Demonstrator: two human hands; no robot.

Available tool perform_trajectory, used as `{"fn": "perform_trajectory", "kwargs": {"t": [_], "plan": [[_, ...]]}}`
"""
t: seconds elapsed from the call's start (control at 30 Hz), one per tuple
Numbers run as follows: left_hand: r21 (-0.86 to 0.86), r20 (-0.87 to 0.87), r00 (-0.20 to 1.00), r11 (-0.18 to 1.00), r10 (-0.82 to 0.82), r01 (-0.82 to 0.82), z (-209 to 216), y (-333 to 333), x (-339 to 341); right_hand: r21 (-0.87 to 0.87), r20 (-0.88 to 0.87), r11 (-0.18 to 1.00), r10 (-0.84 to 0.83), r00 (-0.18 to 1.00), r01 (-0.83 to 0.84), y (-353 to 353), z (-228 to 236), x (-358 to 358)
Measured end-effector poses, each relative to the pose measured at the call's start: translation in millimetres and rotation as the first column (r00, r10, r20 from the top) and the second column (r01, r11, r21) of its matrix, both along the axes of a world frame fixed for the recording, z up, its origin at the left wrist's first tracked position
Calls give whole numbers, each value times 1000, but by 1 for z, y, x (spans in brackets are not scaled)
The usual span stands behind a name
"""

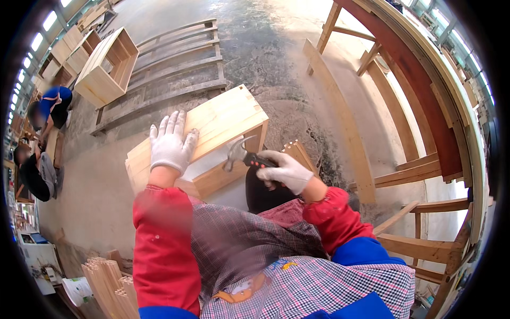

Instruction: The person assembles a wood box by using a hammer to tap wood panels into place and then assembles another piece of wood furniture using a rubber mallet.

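A pale wooden drawer box (226,114) with jointed corners stands on edge in front of me. My left hand (172,143), in a white work glove, lies flat on its upper board with the fingers spread. My right hand (287,171), gloved too, is closed around the black handle of a claw hammer (237,154). The hammer's metal head is just to the right of the box's open side, near its inner edge. Whether the head touches the wood I cannot tell.
A slatted wooden pallet (175,64) lies ahead on the concrete, with a larger wooden box (109,69) at its left. Two people (37,173) work at far left. A wooden bench frame (419,111) fills the right. Bundled wood strips (103,282) stand lower left.
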State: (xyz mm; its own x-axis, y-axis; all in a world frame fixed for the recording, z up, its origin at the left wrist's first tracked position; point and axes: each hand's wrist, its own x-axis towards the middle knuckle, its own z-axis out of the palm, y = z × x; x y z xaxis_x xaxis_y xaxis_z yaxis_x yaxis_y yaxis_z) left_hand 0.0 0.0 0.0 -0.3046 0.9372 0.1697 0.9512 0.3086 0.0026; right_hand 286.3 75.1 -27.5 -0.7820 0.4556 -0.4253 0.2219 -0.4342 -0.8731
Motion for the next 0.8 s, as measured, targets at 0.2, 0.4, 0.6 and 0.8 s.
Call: {"fn": "perform_trajectory", "kwargs": {"t": [0.2, 0.4, 0.6, 0.8], "plan": [[25, 0, 1000, 1000, -7, 7, 6, 0, 1, 845, -203, 451, -227, 953, 287, 12, 72, 22], [47, 8, 1000, 999, -11, 11, 4, -3, 3, 987, 148, 97, -245, 958, -127, 51, 107, 24], [42, 31, 999, 999, -18, 16, 9, -4, 8, 990, -3, 136, -281, 960, 42, 51, 91, 8], [42, 18, 1000, 999, -9, 8, 8, -5, 8, 960, -161, 166, -337, 928, 227, 54, 93, -3]]}}
